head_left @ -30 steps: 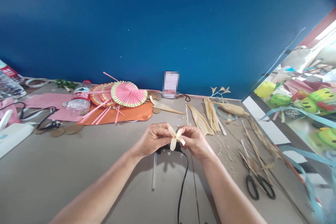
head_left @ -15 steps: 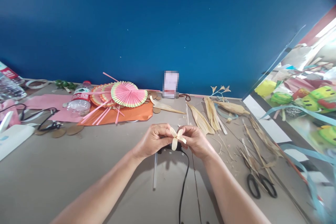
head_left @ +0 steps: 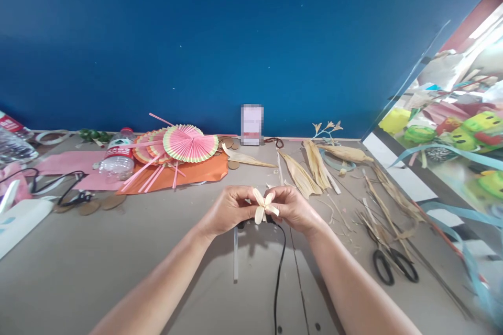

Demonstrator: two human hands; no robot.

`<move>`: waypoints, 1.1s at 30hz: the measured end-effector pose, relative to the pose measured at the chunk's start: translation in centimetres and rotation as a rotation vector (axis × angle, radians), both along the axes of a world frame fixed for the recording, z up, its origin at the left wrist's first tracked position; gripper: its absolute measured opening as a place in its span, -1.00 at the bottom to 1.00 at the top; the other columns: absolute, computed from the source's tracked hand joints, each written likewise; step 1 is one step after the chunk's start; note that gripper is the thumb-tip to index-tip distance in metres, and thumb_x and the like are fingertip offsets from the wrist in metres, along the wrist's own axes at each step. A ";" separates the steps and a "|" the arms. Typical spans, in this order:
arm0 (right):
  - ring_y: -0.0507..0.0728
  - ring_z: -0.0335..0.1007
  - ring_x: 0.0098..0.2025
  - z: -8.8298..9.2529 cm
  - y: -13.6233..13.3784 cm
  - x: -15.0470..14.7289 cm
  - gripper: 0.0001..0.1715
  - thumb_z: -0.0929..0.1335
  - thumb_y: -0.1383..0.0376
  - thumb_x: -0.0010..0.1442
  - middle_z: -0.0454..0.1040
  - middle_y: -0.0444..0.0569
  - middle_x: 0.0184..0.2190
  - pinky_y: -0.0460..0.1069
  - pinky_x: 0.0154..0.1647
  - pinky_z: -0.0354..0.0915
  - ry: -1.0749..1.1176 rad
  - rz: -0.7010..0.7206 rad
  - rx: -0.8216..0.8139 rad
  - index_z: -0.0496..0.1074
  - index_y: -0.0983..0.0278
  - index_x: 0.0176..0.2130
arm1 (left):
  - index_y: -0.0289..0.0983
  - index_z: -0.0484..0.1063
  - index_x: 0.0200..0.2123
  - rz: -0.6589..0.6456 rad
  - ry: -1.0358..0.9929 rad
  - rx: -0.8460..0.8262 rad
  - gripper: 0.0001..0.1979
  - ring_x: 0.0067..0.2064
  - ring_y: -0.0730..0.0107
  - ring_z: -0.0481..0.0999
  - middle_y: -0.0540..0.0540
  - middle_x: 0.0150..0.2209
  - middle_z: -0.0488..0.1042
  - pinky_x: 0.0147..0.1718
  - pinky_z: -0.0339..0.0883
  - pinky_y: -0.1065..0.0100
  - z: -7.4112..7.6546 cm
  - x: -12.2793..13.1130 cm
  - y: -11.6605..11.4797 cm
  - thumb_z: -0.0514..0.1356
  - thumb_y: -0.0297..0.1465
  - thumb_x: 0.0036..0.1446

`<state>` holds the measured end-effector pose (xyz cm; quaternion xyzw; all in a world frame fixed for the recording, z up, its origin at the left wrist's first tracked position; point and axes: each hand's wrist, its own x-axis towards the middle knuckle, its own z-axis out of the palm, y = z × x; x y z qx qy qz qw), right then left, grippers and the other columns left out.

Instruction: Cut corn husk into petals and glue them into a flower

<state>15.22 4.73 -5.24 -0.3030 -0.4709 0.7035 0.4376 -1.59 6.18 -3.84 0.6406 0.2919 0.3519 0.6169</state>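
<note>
A small pale cream flower (head_left: 264,207) with several petals, seemingly of dried corn husk, is held up over the middle of the table. My left hand (head_left: 232,210) pinches it from the left, thumb and fingers closed at its petals. From the other side, my right hand (head_left: 294,209) grips a petal between thumb and forefinger. Partly hidden behind both hands is a black object with a black cable (head_left: 280,272) running toward me. A clear stick (head_left: 236,256) shows below my left hand. Dried husks (head_left: 301,172) lie just beyond my right hand.
Black-handled scissors (head_left: 395,264) rest at the right among husk strips. Pink folded paper fans (head_left: 190,143) lie on orange paper (head_left: 200,171) at back left, beside a plastic bottle (head_left: 118,157). A husk flower spray (head_left: 329,128) leans near the blue wall (head_left: 220,47).
Both hands stay around the flower, which has tilted slightly so its petals look a little more spread. The whole view has shifted and turned slightly.
</note>
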 end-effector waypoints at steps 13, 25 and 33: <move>-0.14 0.06 -0.71 0.1 0.2 0.1 -0.78 0.48 0.31 -0.19 0.31 -0.19 -0.68 -0.21 -0.75 -0.04 0.086 0.029 -0.066 0.40 0.37 -0.56 | -0.29 0.53 -0.41 -0.024 0.073 0.295 -0.86 -0.44 0.47 0.35 -0.07 -0.48 0.36 -0.47 0.22 0.44 0.5 -0.3 0.2 0.17 -0.39 0.01; -0.13 0.10 -0.67 0.1 0.1 0.1 -0.76 0.49 0.29 -0.21 0.36 -0.16 -0.62 -0.21 -0.74 -0.06 0.070 0.080 -0.075 0.41 0.37 -0.56 | -0.34 0.46 -0.50 -0.005 0.018 0.079 -0.85 -0.50 0.51 0.30 -0.03 -0.52 0.33 -0.53 0.18 0.46 0.2 0.0 0.0 0.25 -0.35 -0.09; -0.14 0.06 -0.72 0.0 0.2 -0.2 -0.78 0.49 0.32 -0.20 0.35 -0.18 -0.69 -0.21 -0.77 -0.08 0.102 0.037 -0.109 0.39 0.37 -0.57 | -0.31 0.52 -0.48 0.007 0.017 0.141 -0.86 -0.47 0.49 0.31 -0.03 -0.52 0.34 -0.49 0.18 0.45 0.1 0.0 0.1 0.26 -0.34 -0.10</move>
